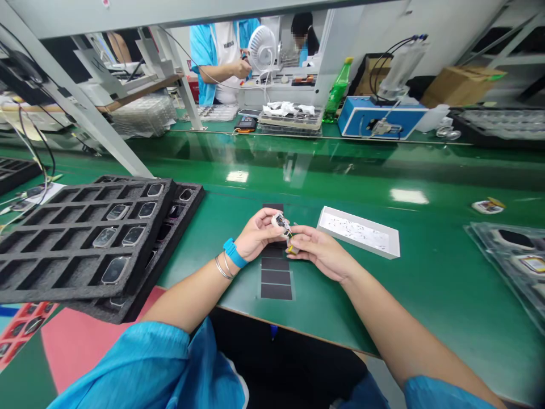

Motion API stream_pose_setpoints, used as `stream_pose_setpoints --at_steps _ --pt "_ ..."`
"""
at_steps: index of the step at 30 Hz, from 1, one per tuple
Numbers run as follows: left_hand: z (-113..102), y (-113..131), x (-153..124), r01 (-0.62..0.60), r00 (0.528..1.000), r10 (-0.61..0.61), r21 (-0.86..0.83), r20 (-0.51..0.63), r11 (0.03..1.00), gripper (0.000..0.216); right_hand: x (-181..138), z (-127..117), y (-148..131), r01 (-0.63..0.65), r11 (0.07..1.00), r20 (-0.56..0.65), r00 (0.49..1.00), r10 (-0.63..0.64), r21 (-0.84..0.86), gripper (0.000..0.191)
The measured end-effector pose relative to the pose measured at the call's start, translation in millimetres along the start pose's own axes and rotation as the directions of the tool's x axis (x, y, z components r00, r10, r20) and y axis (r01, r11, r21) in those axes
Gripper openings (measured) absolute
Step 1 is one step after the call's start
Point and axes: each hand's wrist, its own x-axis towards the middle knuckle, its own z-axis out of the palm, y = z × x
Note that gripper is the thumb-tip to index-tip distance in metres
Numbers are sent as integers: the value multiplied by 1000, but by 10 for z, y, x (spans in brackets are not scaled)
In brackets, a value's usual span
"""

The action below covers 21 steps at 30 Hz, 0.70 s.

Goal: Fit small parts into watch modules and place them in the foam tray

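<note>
In the middle of the bench, my left hand (258, 234) pinches a small opened watch case (280, 221) whose inner parts face up. A thin yellow wire runs from the case to a small part with yellow tape (292, 248), which the fingers of my right hand (319, 248) grip. Both hands are close together over a strip of dark rectangular stickers (276, 278), hiding part of it. To the right of the hands lies a shallow white box (392, 244) with many tiny dark pieces inside.
Stacked black foam trays (85, 288) with several watches stand at left. Clear plastic trays (498, 255) with watch parts lie at right, a loose watch part (487, 205) behind them. A green bottle (338, 91) and blue machine (353, 116) stand at back, where a person (221, 51) works.
</note>
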Motion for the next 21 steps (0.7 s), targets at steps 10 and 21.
stream_pose_setpoints --at_steps 10,21 --pt "-4 15 9 191 969 -193 30 152 981 50 -29 -42 -88 341 931 -263 894 -363 -128 43" --pt "-61 24 13 337 897 -337 49 285 940 42 -113 -57 -164 228 972 0 974 -229 53 28"
